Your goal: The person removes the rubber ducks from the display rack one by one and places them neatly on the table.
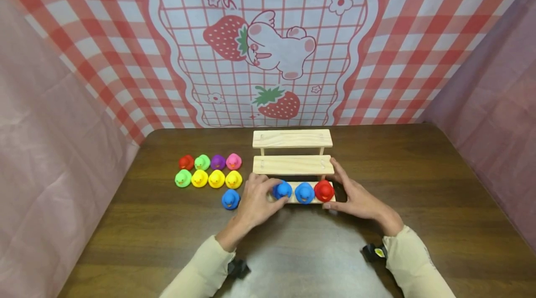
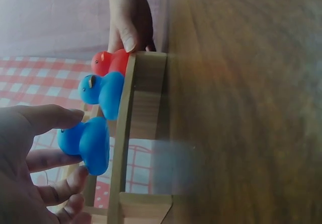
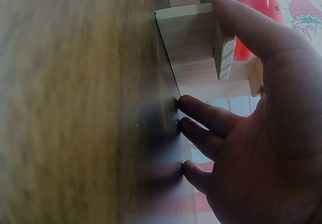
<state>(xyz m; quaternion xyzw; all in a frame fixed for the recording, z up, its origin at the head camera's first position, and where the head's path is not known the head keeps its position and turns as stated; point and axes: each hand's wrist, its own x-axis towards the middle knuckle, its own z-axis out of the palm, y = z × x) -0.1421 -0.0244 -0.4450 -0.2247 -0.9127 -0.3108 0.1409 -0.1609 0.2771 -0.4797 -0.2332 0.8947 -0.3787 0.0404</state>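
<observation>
My left hand [image 1: 254, 201] pinches a blue rubber duck [image 2: 94, 144] between thumb and fingers. In the left wrist view a small gap shows between this duck and the lowest step of a three-step wooden stand [image 1: 292, 165]. On that step sit another blue duck [image 1: 304, 193] and, at the right end, a red duck [image 1: 324, 191]. My right hand [image 1: 361, 199] is at the stand's right end, fingers spread and mostly straight. Its thumb touches the front edge of the lowest step [image 3: 225, 50], while several fingertips reach the tabletop. The index finger is partly hidden behind the stand.
Left of the stand, ducks stand in two rows, including a purple duck [image 1: 217, 162], a pink duck [image 1: 233, 161] and a yellow duck [image 1: 199, 178]. A separate blue duck [image 1: 231, 199] lies just left of my left hand. Checked cloth [image 1: 167, 56] hangs behind the brown table [image 1: 402, 158].
</observation>
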